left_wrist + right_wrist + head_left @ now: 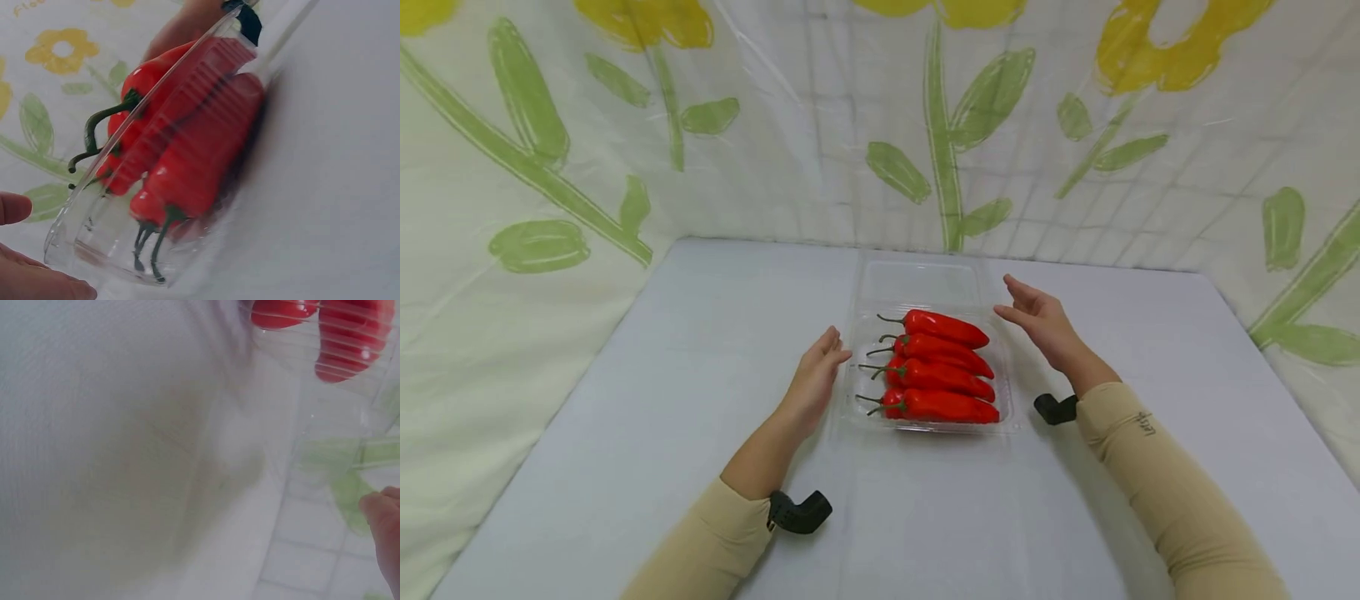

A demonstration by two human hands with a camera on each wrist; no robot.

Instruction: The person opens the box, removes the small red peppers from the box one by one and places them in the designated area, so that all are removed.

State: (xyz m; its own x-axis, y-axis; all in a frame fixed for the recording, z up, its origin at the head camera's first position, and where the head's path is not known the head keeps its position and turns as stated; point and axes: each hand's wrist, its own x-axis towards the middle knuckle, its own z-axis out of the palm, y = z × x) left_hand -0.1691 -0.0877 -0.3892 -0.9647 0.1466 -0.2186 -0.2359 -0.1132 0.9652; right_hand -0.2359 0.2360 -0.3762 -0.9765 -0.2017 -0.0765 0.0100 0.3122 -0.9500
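You have the glossy red, green-stemmed peppers point(943, 377) lying in the clear plastic container point(955, 427) at centre frame, its transparent lid point(921, 285) not yet closed, your left hand point(812, 382) and right hand point(1042, 323) flanking it, empty, thumbs apart from fingers.

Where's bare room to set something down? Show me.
Free: the table left of the left hand, right of the right hand, and in front of the tray between the sleeves. Crowded: the middle, where tray and peppers sit between the hands, the open lid reaching toward the far edge.
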